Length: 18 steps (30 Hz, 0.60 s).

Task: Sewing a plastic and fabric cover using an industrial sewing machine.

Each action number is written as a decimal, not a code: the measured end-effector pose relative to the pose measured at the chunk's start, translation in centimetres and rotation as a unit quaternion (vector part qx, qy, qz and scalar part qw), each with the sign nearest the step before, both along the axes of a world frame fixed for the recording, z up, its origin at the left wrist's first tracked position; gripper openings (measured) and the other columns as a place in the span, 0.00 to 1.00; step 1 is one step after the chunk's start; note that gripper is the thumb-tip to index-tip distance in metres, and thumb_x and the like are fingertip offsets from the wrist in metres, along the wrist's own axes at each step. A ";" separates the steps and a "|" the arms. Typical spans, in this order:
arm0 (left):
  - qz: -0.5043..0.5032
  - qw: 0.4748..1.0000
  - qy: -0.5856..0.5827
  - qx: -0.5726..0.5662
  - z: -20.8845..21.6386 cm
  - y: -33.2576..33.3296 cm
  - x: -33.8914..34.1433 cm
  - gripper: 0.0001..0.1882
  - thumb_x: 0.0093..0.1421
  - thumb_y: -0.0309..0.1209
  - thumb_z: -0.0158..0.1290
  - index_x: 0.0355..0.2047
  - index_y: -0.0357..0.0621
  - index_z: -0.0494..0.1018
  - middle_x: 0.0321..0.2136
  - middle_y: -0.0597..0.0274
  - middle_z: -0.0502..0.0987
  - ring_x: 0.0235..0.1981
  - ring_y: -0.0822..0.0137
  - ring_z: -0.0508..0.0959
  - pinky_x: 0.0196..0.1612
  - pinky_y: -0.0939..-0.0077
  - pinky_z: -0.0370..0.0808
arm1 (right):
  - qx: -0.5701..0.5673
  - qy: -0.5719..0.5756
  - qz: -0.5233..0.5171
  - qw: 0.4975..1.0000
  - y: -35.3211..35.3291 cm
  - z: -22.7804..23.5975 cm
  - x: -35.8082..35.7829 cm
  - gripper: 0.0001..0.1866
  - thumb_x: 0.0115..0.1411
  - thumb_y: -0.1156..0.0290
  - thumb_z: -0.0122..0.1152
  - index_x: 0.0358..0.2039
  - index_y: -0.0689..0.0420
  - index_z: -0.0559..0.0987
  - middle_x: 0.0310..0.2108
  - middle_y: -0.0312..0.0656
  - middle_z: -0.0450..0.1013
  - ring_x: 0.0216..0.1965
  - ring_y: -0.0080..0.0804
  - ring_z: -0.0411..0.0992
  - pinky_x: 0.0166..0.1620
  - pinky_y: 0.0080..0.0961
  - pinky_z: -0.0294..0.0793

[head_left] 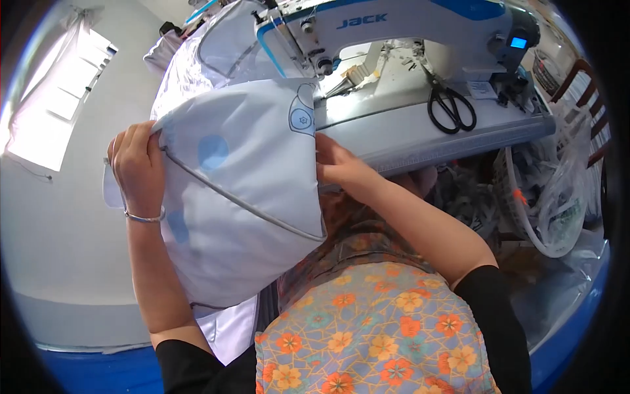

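Note:
A large piece of white fabric point(243, 164) with pale blue patches and grey piping hangs between my hands, over my lap and up to the sewing machine's needle area. My left hand point(136, 157) is closed on its left edge, fingers curled over the cloth. On the other side, my right hand point(344, 169) is at the fabric's right edge; its fingertips go behind the cloth, so their grip is hidden. The white and blue sewing machine point(407, 23) stands just beyond the fabric. Its needle is hard to make out behind the cloth.
Black-handled scissors point(453, 110) lie on the machine bed point(394, 134), right of the fabric. More white piped fabric point(216, 46) is heaped at the far left. A white plastic basket point(515, 203) with clear bags stands at the right, near a wooden chair point(584, 72).

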<state>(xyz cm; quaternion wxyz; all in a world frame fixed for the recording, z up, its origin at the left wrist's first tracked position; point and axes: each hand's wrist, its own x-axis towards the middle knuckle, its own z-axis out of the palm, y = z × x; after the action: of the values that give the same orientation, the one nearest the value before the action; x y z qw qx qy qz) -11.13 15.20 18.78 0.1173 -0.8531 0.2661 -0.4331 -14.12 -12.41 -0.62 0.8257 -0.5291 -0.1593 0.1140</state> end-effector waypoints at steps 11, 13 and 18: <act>0.067 0.980 0.150 -0.110 -1.9 3.6 4.2 0.07 0.62 0.28 0.53 0.38 0.39 0.77 0.33 0.56 0.80 0.37 0.55 0.77 0.47 0.64 0.70 | 0.319 0.047 0.267 0.908 4.3 -0.3 4.2 0.26 0.69 0.63 0.49 0.65 0.57 0.65 0.61 0.42 0.67 0.61 0.32 0.67 0.64 0.34 0.63; 0.061 0.978 0.164 -0.111 -2.3 2.7 4.5 0.08 0.62 0.28 0.52 0.38 0.39 0.77 0.34 0.55 0.80 0.38 0.55 0.77 0.47 0.64 0.70 | 0.272 -0.056 0.199 0.940 4.4 -0.2 4.3 0.25 0.68 0.64 0.51 0.63 0.57 0.67 0.60 0.41 0.69 0.60 0.32 0.67 0.64 0.34 0.63; 0.036 0.979 0.168 -0.113 -2.4 1.5 5.5 0.07 0.62 0.27 0.52 0.38 0.39 0.78 0.33 0.54 0.80 0.38 0.54 0.77 0.48 0.64 0.70 | 0.163 -0.206 0.070 0.962 4.2 0.0 4.5 0.24 0.64 0.66 0.56 0.60 0.58 0.71 0.57 0.41 0.71 0.59 0.33 0.68 0.62 0.33 0.64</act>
<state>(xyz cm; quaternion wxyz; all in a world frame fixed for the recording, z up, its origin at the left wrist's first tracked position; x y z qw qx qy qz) -5.63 16.73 16.39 -0.0108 -0.9304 0.2001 -0.3068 -9.59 -8.23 -0.63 0.8397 -0.3872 -0.3794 0.0328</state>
